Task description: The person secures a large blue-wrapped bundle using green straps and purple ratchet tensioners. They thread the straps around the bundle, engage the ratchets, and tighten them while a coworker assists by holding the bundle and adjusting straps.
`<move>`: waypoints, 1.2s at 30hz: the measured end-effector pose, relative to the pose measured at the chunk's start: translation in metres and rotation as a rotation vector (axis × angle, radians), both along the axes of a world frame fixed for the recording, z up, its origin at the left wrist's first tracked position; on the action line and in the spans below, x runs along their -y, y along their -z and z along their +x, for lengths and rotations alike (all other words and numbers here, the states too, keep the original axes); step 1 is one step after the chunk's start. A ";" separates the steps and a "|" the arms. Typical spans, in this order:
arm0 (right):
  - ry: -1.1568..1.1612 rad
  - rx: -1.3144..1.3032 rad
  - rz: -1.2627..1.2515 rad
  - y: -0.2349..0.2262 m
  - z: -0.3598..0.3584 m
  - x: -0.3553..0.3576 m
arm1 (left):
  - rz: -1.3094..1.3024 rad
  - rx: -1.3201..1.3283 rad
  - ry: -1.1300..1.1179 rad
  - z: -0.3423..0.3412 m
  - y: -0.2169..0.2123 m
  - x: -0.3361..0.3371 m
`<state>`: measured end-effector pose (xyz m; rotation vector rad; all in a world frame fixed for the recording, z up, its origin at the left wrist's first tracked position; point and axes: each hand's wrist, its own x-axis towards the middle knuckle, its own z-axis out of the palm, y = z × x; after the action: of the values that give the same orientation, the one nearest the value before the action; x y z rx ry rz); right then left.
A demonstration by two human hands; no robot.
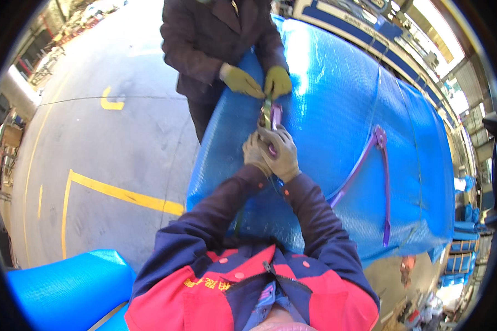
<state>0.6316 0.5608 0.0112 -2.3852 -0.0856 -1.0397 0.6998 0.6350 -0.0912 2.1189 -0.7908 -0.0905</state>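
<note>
Both my hands wear pale gloves and meet on top of a large bale wrapped in blue sheeting [337, 94]. My right hand [282, 153] is closed round a purple-handled strapping tool [277, 117], which looks like a tensioner. Pressed in beside it, my left hand [253, 152] is closed on the tool's left side, its fingers partly hidden. A green strap [268, 105] runs from the tool towards a co-worker. That person's yellow-green gloved hands, a left glove [278, 83] and a right glove [243, 83], pinch at the strap just beyond the tool.
Right of my arms, a long-handled purple tool [380, 138] lies with its handles spread on the bale. The co-worker [218, 44] stands at the bale's far left corner. Another blue-wrapped bundle [72, 289] is at lower left. Yellow lines [127, 192] mark the grey floor.
</note>
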 end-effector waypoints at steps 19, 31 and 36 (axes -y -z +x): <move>-0.024 0.209 -0.090 -0.002 0.017 -0.003 | 0.192 -0.049 0.052 0.015 0.007 0.013; 0.017 -0.162 0.298 -0.043 0.026 0.005 | 0.302 0.227 -0.018 0.001 -0.006 0.011; 0.018 -0.091 -0.013 -0.015 0.017 0.006 | 0.118 0.225 -0.053 0.003 -0.009 0.010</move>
<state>0.6488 0.5548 0.0261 -2.4456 -0.0378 -0.9399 0.7028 0.6245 -0.0821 2.2871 -0.8778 0.1346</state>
